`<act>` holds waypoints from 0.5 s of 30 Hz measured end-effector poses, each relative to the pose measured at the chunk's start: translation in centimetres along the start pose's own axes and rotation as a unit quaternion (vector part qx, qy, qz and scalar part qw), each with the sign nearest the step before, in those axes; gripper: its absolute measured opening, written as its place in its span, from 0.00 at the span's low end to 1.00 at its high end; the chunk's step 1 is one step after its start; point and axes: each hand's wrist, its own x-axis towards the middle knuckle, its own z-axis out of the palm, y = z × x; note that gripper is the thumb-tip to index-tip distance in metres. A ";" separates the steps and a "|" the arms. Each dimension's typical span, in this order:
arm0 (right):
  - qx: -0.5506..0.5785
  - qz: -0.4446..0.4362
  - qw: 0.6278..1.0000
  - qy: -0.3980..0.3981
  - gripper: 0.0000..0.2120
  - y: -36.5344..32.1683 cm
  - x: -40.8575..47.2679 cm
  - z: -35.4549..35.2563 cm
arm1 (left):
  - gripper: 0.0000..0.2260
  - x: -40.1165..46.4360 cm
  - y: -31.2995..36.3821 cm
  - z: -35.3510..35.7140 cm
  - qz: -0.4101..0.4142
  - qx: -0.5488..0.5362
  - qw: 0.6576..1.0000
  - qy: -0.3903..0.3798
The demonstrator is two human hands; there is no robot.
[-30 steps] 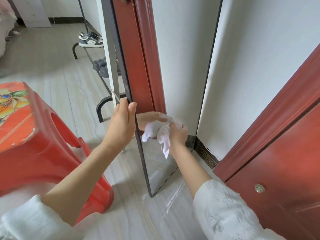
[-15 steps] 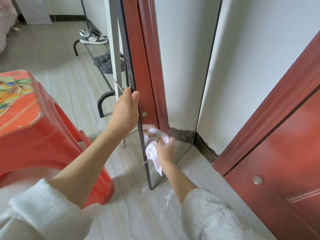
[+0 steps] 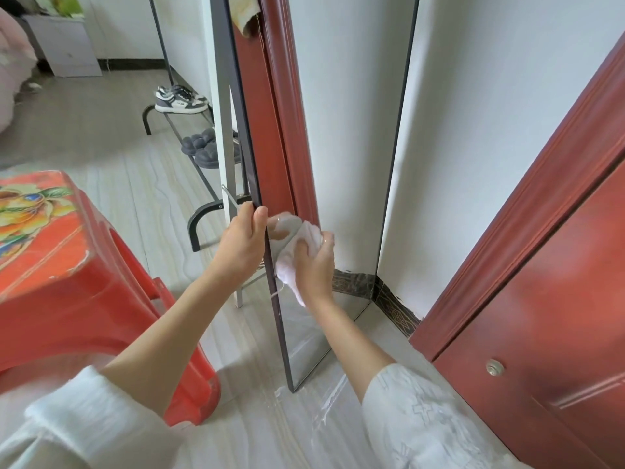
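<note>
Two hands are at work on the standing mirror (image 3: 304,333), which is placed in the corner beside the red door (image 3: 541,333). The dark left edge of the mirror is gripped by the left hand (image 3: 241,242): the fingers are curled round the back and the thumb is laid on the front. A crumpled white cloth (image 3: 287,272) is held in the right hand (image 3: 316,265), whose fingers are closed round it. The cloth is pressed against the glass, just beside the left hand, at its 3 o'clock.

Half a second ago the cloth was lower on the glass, at about 5 o'clock from the left hand. Now it has been brought up again to the height of that hand. This is near the place where it was seen one second ago, but closer to the frame edge. The left hand has been kept on the frame all this time.

From this, an up-and-down wiping stroke can be judged. The lower left strip of the glass is probably being cleaned while the mirror is steadied. The higher part of the glass may be left to do.

Shiny streaks are seen on the floor (image 3: 324,411) at 6 o'clock from the mirror's foot, and a red stool (image 3: 67,282) stands at 9 o'clock.
</note>
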 end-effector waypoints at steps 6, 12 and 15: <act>-0.039 0.137 0.989 -0.037 0.11 1.8 -0.5 -2.1 | 0.15 -0.2 -0.1 0.1 0.011 -0.012 1.000 0.013; 0.014 -0.058 0.998 0.015 0.10 -5.2 1.3 -0.6 | 0.16 -0.3 0.1 0.4 0.014 -0.030 0.999 0.024; 0.024 -0.134 0.990 0.039 0.08 -6.1 2.2 0.4 | 0.16 -0.1 -0.2 0.8 0.023 -0.024 0.999 0.034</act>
